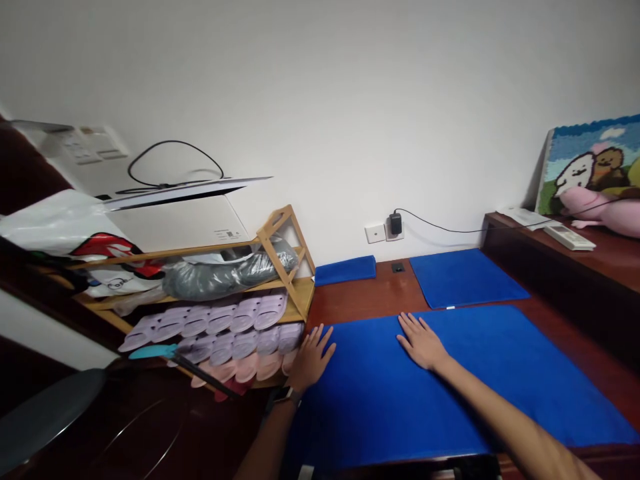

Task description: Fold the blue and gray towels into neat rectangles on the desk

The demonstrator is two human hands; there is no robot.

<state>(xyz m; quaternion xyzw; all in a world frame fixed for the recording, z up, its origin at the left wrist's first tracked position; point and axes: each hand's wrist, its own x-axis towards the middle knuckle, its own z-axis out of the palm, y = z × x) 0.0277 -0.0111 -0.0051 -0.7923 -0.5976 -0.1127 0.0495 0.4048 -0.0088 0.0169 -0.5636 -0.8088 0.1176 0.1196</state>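
A large blue cloth [380, 407] lies spread over the front of the reddish-brown wooden desk [357, 307]. My left hand [311, 359] rests at its far left corner, fingers spread and pointing away from me. Flat on the cloth near its far edge is my right hand [421, 341], also with fingers apart. Neither hand grips anything. Behind them, a smaller blue cloth [467, 277] lies flat at the back right of the desk, and a folded blue cloth [345, 270] sits against the wall at the back left.
Left of the desk stands a wooden rack [285, 267] with lilac and pink slippers [245, 313] and a white box [180, 223] on top. A black plug [395, 223] sits in the wall socket. On the raised right shelf are a remote control [570, 237] and a pink plush toy [600, 210].
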